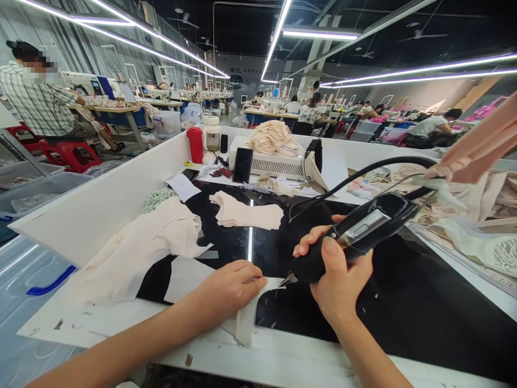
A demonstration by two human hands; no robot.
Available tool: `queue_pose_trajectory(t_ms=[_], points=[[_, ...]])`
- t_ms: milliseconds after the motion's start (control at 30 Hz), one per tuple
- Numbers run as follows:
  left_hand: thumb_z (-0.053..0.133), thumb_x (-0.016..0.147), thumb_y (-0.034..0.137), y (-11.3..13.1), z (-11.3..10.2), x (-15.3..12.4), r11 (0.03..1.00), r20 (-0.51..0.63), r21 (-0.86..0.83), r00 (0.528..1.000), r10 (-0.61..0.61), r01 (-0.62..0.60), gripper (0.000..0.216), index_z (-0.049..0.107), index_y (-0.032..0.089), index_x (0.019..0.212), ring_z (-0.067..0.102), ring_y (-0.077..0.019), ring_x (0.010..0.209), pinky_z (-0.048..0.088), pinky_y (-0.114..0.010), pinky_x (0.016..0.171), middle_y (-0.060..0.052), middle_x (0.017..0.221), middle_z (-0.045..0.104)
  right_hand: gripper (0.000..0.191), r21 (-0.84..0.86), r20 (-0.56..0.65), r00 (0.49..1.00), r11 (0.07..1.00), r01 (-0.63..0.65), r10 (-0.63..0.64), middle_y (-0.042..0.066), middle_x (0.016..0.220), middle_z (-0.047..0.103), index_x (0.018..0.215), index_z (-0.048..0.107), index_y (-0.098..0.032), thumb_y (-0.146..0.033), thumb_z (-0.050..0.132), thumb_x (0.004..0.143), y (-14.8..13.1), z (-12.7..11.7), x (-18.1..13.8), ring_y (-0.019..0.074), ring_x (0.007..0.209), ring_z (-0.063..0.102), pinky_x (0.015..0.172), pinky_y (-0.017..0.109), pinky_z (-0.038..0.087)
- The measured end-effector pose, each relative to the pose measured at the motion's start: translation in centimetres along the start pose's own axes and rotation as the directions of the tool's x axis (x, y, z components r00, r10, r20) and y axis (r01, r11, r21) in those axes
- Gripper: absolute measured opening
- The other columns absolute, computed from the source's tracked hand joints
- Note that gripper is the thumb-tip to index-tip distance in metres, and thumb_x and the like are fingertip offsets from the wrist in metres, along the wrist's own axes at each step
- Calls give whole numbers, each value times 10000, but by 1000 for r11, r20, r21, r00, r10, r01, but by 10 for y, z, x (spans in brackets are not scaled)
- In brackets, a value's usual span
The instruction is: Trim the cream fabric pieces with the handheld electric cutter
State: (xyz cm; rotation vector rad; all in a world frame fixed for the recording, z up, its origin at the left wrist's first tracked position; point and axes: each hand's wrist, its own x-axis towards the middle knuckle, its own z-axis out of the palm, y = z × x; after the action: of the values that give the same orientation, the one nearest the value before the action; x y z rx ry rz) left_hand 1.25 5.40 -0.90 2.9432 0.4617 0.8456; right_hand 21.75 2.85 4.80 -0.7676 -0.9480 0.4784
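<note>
My right hand (339, 275) is wrapped round a black corded hand tool (359, 229), its body tilted and its narrow metal tip pointing down to the left. That tip meets the end of a pale fabric piece (249, 318) on the black work surface. With fingers together, my left hand (232, 288) grips and presses this piece just left of the tip. Part of the fabric is hidden under the fingers. A stack of cream fabric pieces (246, 210) lies beyond my hands, and a larger spread of cream fabric (133, 245) covers the left side.
White boards (100, 213) edge the table. At the back stand a phone (243, 165), a red bottle (195, 144) and a white box (242, 156) bearing a fabric pile (272, 137). The tool's cable (343, 183) arches to the right. A person (38, 102) sits far left.
</note>
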Motion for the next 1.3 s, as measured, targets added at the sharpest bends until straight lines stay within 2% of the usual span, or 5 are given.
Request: queue_pose_trajectory(t_ms=[333,667,833,1000,1300], points=[[538,982,-68,13,-6,-11,989,148,69,979,-143,134,304,631,133,1190,692,-237,993,638,-331,829,-94,1139,705,426,-52,-41,999,999,14,-16,-55,795,713,1220,598,-274,-369,861,898,-8,-5,-13,153,567,667,601,352,597],[577,1003,-39,17,-9,-8,980,193,115,964,-185,165,249,628,172,1124,693,-205,927,579,-289,773,-45,1066,703,429,-65,-65,998,998,14,-18,-54,795,719,1216,606,-273,-362,874,893,-14,-4,-21,155,574,674,613,356,597],[677,1062,183,27,-2,-2,958,202,267,966,-161,104,54,629,172,1042,635,-218,788,573,-330,761,-23,883,640,417,-61,-59,998,998,16,-20,-53,806,718,1204,609,-262,-348,877,897,-15,-5,-24,153,581,674,600,350,600],[875,930,502,35,8,-3,949,148,302,978,-144,95,458,651,187,1176,660,-231,867,578,-430,1017,-8,924,661,414,-57,-43,999,998,-2,0,-49,810,725,1227,610,-257,-320,867,908,-17,-7,-28,160,593,680,618,360,603],[903,896,518,37,9,-7,950,137,299,981,-137,91,555,656,187,1266,675,-242,956,556,-436,1079,-24,988,684,438,37,-52,999,999,-13,15,-55,783,709,1192,617,-264,-368,886,864,-13,5,-15,151,555,657,556,335,604]])
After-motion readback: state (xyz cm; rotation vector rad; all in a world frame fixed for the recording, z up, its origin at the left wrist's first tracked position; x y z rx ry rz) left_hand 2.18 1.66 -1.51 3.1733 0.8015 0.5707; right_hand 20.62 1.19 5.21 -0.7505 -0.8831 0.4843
